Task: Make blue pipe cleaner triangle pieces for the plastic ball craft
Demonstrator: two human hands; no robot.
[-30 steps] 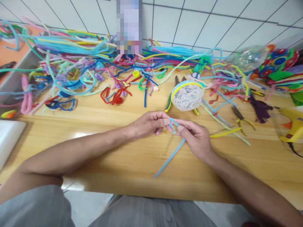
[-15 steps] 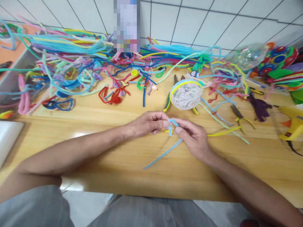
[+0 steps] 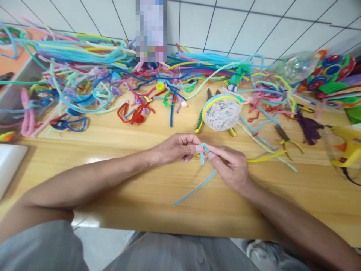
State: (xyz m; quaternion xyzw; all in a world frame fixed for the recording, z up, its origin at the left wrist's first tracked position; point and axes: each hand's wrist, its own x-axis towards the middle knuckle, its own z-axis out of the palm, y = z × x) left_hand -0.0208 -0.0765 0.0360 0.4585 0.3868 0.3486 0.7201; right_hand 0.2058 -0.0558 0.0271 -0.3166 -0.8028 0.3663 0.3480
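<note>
A thin light-blue pipe cleaner [image 3: 195, 189] is bent sharply between my two hands, its long tail slanting down to the left over the wooden table. My left hand [image 3: 184, 147] pinches it near the bend, where a short end hangs down. On the other side of the bend, my right hand [image 3: 229, 165] grips it between thumb and index finger. A yellow strip [image 3: 266, 157] sticks out to the right behind my right hand. Just beyond my hands sits a clear, sparkly ball [image 3: 222, 113] with a yellow and blue band around its upper edge.
Tangled colourful pipe cleaners [image 3: 84, 56] line the back of the table [image 3: 126, 210]. Green-handled pliers [image 3: 199, 122] lie under the ball. To the right are small pliers [image 3: 286, 140], purple material [image 3: 309, 127] and a yellow glue gun [image 3: 348, 145].
My right hand's fingertips have moved slightly left, closer to the bend, and the bend looks tighter. The pipe cleaner's long tail has shifted a little down and right.
</note>
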